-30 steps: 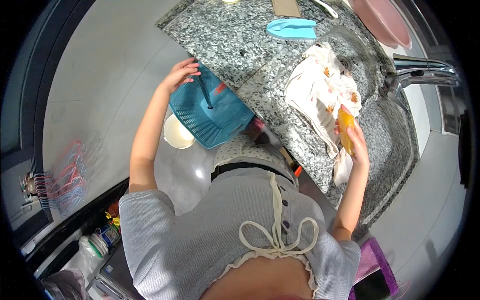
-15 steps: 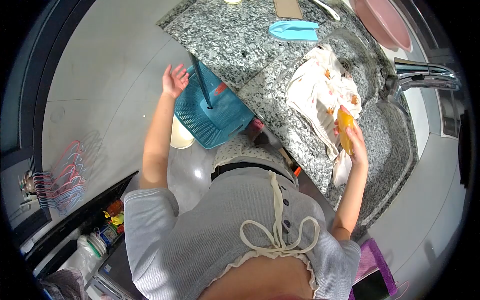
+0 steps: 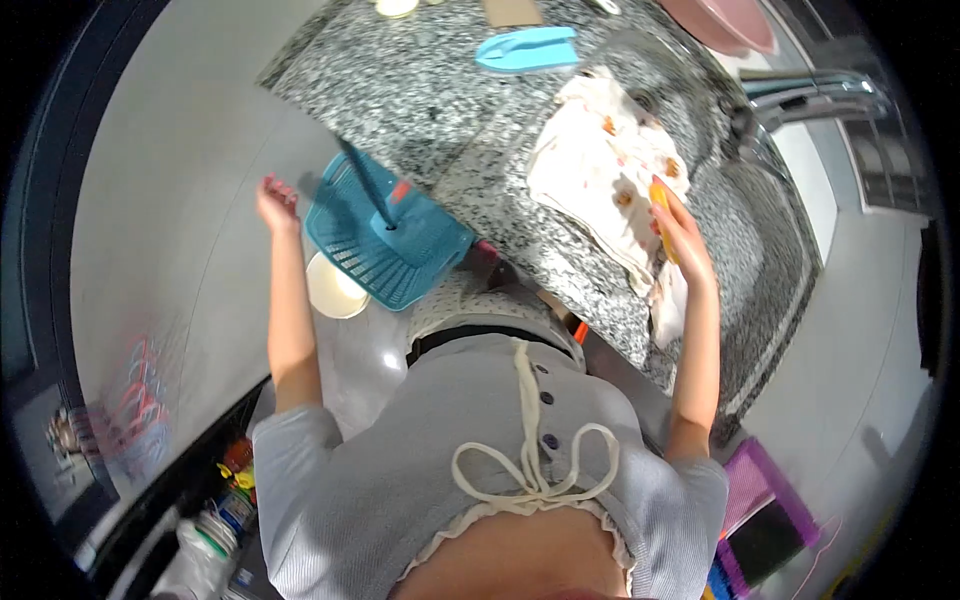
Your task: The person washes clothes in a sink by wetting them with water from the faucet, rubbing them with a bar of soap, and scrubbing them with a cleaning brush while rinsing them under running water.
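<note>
My right hand (image 3: pixel 686 242) is closed around a yellow bar of soap (image 3: pixel 657 193), which is partly hidden behind the fingers. Hand and soap are over the right side of a white cloth (image 3: pixel 575 165) with orange and brown spots. The cloth lies crumpled across the edge of the stone sink (image 3: pixel 745 235). Out to the left, my left hand (image 3: pixel 278 204) holds nothing, its fingers loosely bent and apart. It is nearest to a teal plastic basket (image 3: pixel 345 240) beside the counter.
A light blue brush-like piece (image 3: pixel 528 50) lies on the granite counter (image 3: pixel 400 90). The faucet (image 3: pixel 815 100) reaches over the sink, near a pink basin (image 3: pixel 715 22). A cream bucket (image 3: pixel 332 298) stands below the basket, and blurred hangers (image 3: pixel 140 405) are at the left.
The view has shifted, moving the counter and sink leftward. My left hand has moved lower and away from the basket, its fingers more bent. My right hand still grips the soap, now turned more edge-on.
</note>
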`<state>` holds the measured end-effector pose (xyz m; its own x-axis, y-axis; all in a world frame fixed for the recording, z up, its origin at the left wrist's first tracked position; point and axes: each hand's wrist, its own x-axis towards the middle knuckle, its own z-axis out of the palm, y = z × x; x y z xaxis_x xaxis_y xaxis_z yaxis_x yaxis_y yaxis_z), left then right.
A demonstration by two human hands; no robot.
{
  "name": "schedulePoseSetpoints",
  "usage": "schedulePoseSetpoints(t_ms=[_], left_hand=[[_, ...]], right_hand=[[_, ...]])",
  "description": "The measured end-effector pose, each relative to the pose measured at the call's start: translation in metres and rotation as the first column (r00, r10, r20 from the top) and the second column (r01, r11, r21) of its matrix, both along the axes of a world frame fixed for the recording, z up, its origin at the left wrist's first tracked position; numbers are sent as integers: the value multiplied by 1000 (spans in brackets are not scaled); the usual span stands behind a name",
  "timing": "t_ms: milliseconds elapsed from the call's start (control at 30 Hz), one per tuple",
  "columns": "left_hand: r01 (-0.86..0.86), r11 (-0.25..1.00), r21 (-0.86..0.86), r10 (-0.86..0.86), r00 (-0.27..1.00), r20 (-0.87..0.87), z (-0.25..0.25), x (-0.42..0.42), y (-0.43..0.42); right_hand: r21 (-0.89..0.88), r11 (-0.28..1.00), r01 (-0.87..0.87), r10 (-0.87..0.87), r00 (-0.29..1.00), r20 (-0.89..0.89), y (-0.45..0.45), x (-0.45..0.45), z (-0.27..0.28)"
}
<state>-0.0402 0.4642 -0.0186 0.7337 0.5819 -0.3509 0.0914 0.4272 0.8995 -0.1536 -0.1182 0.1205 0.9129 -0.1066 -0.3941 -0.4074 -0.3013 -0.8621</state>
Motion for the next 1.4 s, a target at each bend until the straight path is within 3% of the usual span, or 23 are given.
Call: schedulePoseSetpoints(t_ms=[33,100,133,167,200,233,300,400,500,600,667,867,967,1100,1300,1400], left_hand=[[33,999,34,-36,997,70,32,1,-21],[268,907,324,-321,939,123,85,-4,-83],[421,778,465,-522,846,107,111,-12,-121],[587,642,494,-687,726,30,131,-20,-163],[631,342,696,-849,525,-58,140,-27,-197],[639,71,766,-891,386,-240,157,-33,-230],[150,-237,960,-923,275,-270,132,-28,-268],[204,-365,908,-882,237,-408,108,-22,-288],[264,-422,867,-852,213,-479,102,-18,-289],[176,-354,918,-893,227,-388,94,-18,-288],[157,-402,902,-877,217,-429,98,-18,-288],[120,-439,891,-866,209,-455,95,-15,-295],[96,-425,900,-877,204,-436,90,-12,-297],[57,-466,883,-864,185,-468,97,-9,-301],[-68,-431,900,-894,169,-415,103,-3,-295],[-72,-378,923,-916,172,-362,112,-1,-282]], right_hand=[[-78,997,7,-4,999,37,-7,4,-13],[-214,977,-8,33,993,112,-9,18,-38],[-272,962,-30,72,987,146,-1,23,-45],[-418,908,-15,88,983,158,23,24,-33],[-552,834,1,107,981,164,53,26,-21],[-595,802,-48,180,970,166,72,29,-21],[-676,728,-116,283,948,143,104,33,-22],[-774,629,-71,353,913,203,132,30,-45],[-806,588,64,333,890,313,142,24,-66],[-828,551,103,338,880,334,141,20,-59],[-843,522,132,337,876,345,139,21,-58],[-840,541,-28,239,963,121,144,27,-47],[-872,488,43,254,949,189,145,26,-54],[-892,450,-50,180,983,36,139,19,-48],[-868,448,-217,50,975,-218,105,-6,-30],[-881,425,-208,-16,971,-237,87,-23,-30]])
